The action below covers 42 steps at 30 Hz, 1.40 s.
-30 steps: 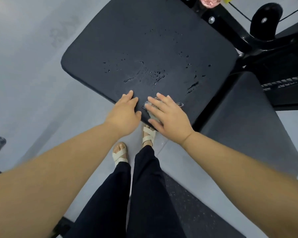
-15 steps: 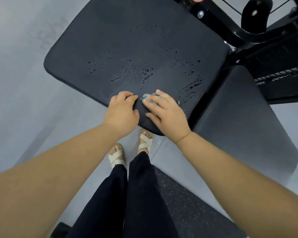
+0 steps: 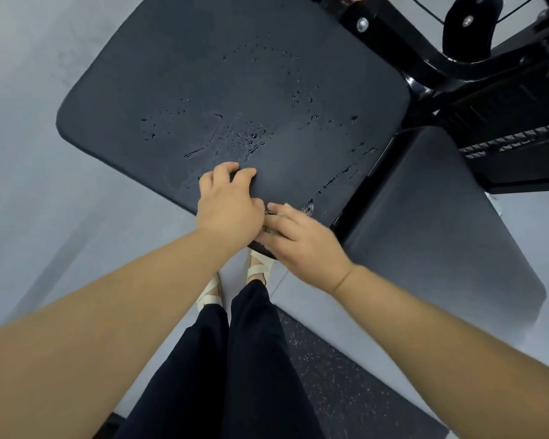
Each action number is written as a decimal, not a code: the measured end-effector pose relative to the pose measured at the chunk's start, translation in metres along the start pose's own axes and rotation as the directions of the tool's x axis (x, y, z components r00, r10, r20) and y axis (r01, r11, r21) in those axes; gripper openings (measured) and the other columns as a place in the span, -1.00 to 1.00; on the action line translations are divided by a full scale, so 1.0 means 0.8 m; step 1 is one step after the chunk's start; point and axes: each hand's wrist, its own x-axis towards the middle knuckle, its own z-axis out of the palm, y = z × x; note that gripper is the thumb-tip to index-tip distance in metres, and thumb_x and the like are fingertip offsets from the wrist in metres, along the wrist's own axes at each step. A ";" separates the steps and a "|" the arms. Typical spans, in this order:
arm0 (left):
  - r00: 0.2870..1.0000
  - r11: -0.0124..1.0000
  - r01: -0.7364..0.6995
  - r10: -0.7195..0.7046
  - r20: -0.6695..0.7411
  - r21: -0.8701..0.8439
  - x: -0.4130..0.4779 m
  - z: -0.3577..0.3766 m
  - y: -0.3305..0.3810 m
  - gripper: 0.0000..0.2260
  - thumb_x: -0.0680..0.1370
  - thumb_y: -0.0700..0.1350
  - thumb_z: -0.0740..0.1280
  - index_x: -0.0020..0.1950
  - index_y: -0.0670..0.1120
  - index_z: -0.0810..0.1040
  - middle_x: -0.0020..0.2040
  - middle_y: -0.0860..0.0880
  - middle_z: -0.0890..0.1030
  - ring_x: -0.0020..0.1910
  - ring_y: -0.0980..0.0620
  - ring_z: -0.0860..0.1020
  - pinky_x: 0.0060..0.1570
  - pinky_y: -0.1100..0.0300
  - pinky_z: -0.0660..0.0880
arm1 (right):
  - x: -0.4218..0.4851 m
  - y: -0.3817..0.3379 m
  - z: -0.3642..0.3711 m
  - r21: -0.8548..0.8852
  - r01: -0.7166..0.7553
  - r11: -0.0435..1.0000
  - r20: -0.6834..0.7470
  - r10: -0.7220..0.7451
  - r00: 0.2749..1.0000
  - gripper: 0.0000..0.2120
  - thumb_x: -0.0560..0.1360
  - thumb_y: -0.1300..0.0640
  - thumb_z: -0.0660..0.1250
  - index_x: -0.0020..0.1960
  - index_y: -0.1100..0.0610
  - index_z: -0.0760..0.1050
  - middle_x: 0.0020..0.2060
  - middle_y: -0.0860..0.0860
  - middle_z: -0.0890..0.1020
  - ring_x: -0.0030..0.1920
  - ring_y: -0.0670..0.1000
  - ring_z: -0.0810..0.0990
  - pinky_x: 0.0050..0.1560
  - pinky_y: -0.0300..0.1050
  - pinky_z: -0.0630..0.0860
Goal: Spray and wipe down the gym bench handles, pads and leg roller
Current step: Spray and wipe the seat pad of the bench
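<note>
Pad (image 3: 203, 90) fills upper centre of frame, black, beaded with spray droplets (image 3: 244, 137) across its middle and along the right edge. A second pad (image 3: 441, 223) sits lower right, just beside it; black frame (image 3: 425, 42) at upper right.

Cloth (image 3: 308, 209): only a scrap shows, near the pad's lower corner, under the right hand (image 3: 298, 245). Mostly hidden.

Risks, as judged: cloth is right at the corner, so a stroke outward could carry it off the edge, leaving the wet middle untouched. Droplets left standing could run toward the seam between the pads. Wet vinyl may let the bracing hand slip.

Right hand: fingers nearly flat, slightly spread, pressing the cloth onto the pad rather than gripping it.

Left hand (image 3: 229, 204): fingers curled, tips planted on the pad just below the droplets, holding nothing. The two hands touch or nearly so.
</note>
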 end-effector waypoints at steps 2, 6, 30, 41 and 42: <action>1.000 1.000 0.004 -0.004 0.009 0.016 0.002 -0.001 0.002 -0.55 0.54 -0.17 0.16 0.44 -0.01 0.28 0.47 -0.01 0.14 0.44 -0.07 0.02 0.36 0.12 0.12 | 0.004 0.055 -0.018 -0.050 0.057 0.997 0.017 -0.057 0.998 -0.78 0.56 0.30 0.18 0.12 0.14 0.53 0.01 0.16 0.62 0.17 0.21 0.47 0.29 0.10 0.32; 1.000 0.996 -0.014 0.015 -0.015 0.089 0.013 0.001 0.012 -0.54 0.53 -0.14 0.17 0.44 0.02 0.28 0.48 -0.01 0.13 0.46 -0.08 0.00 0.37 0.02 0.13 | 0.036 0.173 -0.061 -0.194 -0.364 0.911 -0.227 0.319 0.920 -0.83 0.50 0.31 0.30 0.04 0.19 0.62 -0.02 0.19 0.62 0.14 0.31 0.52 0.24 0.13 0.37; 1.000 0.984 0.004 -0.003 -0.006 0.176 0.050 -0.005 0.034 -0.48 0.51 -0.18 0.18 0.45 0.11 0.24 0.44 0.12 0.19 0.38 -0.02 0.14 0.14 0.16 0.33 | 0.077 0.123 -0.027 -0.024 -0.215 0.976 -0.060 0.213 0.975 -0.70 0.39 0.37 0.35 0.10 0.20 0.61 0.06 0.16 0.63 0.12 0.27 0.57 0.23 0.17 0.40; 0.999 0.986 -0.044 0.044 0.006 0.161 0.055 -0.010 0.020 -0.49 0.50 -0.16 0.21 0.44 0.09 0.23 0.41 0.16 0.23 0.34 0.03 0.19 0.10 0.18 0.38 | 0.134 0.236 -0.051 -0.068 -0.629 0.775 -0.229 0.601 0.766 -0.70 0.46 0.37 0.24 0.15 0.23 0.57 0.14 0.20 0.58 0.22 0.35 0.46 0.29 0.24 0.34; 0.999 0.991 -0.046 0.047 -0.012 0.129 0.056 -0.011 0.018 -0.51 0.50 -0.18 0.20 0.43 0.07 0.26 0.39 0.15 0.26 0.33 0.03 0.22 0.08 0.20 0.36 | 0.137 0.208 -0.037 -0.049 -0.596 0.801 -0.224 0.573 0.788 -0.66 0.41 0.40 0.26 0.15 0.23 0.57 0.13 0.19 0.58 0.18 0.32 0.48 0.26 0.23 0.37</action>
